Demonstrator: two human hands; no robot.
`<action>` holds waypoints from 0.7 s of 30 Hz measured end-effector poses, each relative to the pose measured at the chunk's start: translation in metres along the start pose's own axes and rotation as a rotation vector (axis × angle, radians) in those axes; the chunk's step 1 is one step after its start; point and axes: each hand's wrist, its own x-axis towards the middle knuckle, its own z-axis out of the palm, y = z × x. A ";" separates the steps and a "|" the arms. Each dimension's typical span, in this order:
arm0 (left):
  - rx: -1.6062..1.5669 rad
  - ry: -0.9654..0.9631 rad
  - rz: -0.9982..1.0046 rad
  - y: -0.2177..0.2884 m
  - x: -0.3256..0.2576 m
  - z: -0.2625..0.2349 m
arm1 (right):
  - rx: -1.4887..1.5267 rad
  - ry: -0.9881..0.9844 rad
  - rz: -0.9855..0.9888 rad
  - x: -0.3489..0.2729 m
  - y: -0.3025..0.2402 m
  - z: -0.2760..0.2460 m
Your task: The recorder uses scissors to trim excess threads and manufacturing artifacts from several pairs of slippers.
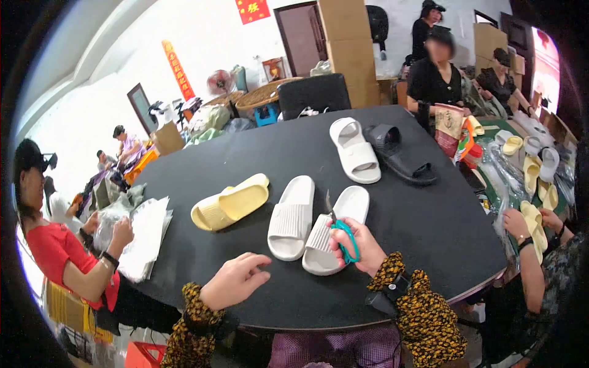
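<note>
Scissors (347, 230) with teal handles are in the right hand (367, 250), its fingers closed around the loops and the blades pointing up and away from the wearer. Whether the blades are parted cannot be told. The left hand (236, 282) hovers over the near side of the black table (423, 245), fingers loosely curved, thumb apart, gripping nothing visible.

Beneath the scissors lies the nearest white slipper (318, 253), ribbed strap toward the wearer; contact between the two cannot be confirmed. A second white slipper (290, 222) is just left of it. Beyond the left hand, a yellow slipper (233, 203) lies at an angle. Farther back, a third white slipper (357, 153) sits beside a black slipper (402, 156); past the table's far edge stands a dark chair (313, 93).

Recommended handling: hold the blade tips clear of the soft-looking strap; steady the slipper with the left hand, fingers outside the blade line; and use small, controlled wrist movements.
</note>
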 end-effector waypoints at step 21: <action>0.289 -0.492 0.228 -0.020 0.184 0.048 | 0.024 0.067 -0.115 0.007 0.000 -0.019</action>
